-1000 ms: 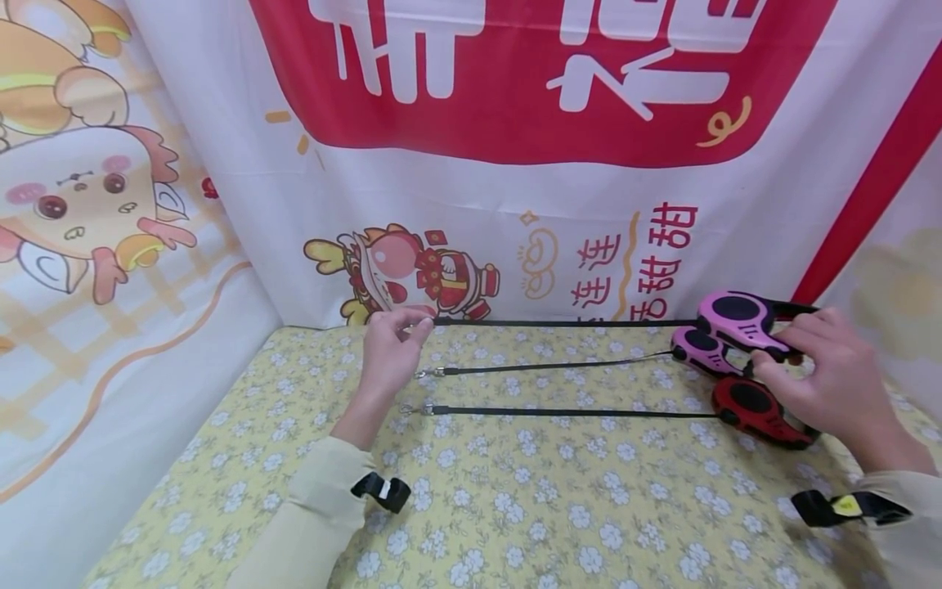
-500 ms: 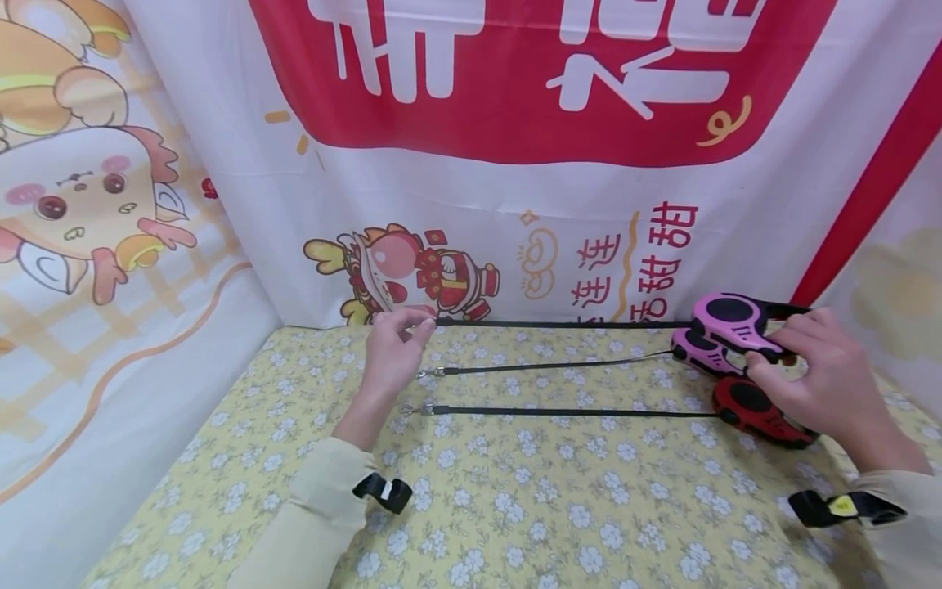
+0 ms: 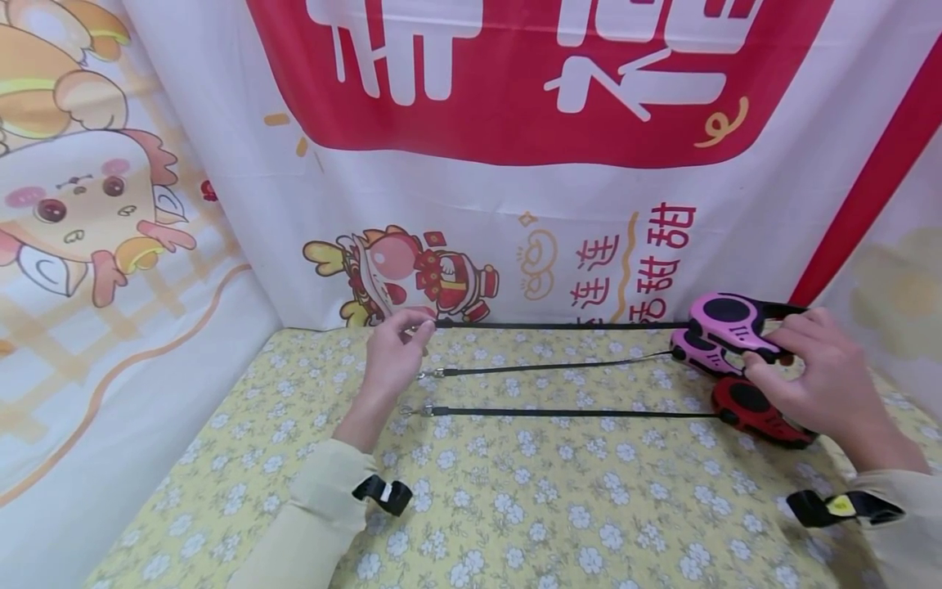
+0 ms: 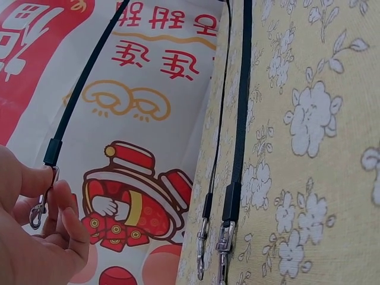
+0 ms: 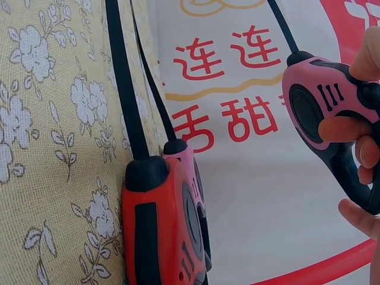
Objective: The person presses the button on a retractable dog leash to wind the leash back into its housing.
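Observation:
My right hand (image 3: 824, 372) grips the handle of a pink retractable dog leash (image 3: 724, 317), raised off the table at the back right. Its black strap (image 3: 559, 325) runs taut to the left. At the far end my left hand (image 3: 397, 352) pinches the metal clip (image 4: 40, 208) between thumb and fingers. Below it on the table lie a second pink leash (image 3: 702, 352) and a red leash (image 3: 758, 409), partly behind the right hand. Their straps stretch leftward, ending in metal clips (image 4: 224, 243) near the left wrist.
A yellow floral cloth (image 3: 515, 507) covers the table. White printed curtains (image 3: 456, 188) hang at the back and left side, close behind the raised strap.
The right hand and the held pink leash have shifted slightly left, mostly in the first half second. The left hand has barely moved; the two lying leashes stay put.

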Demonstrator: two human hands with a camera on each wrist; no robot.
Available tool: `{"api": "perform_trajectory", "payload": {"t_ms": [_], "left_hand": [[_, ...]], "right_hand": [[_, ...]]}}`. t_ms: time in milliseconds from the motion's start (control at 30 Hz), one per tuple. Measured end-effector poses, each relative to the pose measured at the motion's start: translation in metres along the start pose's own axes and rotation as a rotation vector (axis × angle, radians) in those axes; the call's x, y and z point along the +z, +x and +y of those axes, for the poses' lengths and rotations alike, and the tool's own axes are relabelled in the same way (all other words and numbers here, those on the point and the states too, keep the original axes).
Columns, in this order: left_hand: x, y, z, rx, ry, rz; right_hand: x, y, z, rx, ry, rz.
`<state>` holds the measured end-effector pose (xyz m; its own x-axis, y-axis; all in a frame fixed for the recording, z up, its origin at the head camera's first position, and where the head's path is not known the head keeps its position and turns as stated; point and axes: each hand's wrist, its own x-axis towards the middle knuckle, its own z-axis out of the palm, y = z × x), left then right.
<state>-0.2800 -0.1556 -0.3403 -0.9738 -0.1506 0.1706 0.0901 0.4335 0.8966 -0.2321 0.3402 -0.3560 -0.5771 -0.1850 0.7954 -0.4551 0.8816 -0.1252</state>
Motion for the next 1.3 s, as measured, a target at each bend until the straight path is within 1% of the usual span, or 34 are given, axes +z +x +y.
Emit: {"api": "perform_trajectory", "payload": {"t_ms": [300, 633, 933, 1300], "left_hand": [[0.0006, -0.0012, 0.0014, 0.011, -0.005, -0.003], [0.0012, -0.0020, 0.0019, 0.011, 0.011, -0.019], [0.0018, -0.0022, 0.0010, 0.003, 0.017, -0.035], [0.0011, -0.0027, -0.0005, 0.001, 0.018, -0.039]], "right_hand": [[0.0021, 0.0000, 0.0000, -0.033, 0.017, 0.014], [0.0032, -0.0005, -0.0003, -0.038, 0.055, 0.000], [0.0023, -0.0008, -0.0022, -0.004, 0.022, -0.021], [0.0015, 0.0005, -0.0039, -0.025, 0.049, -0.021]]}}
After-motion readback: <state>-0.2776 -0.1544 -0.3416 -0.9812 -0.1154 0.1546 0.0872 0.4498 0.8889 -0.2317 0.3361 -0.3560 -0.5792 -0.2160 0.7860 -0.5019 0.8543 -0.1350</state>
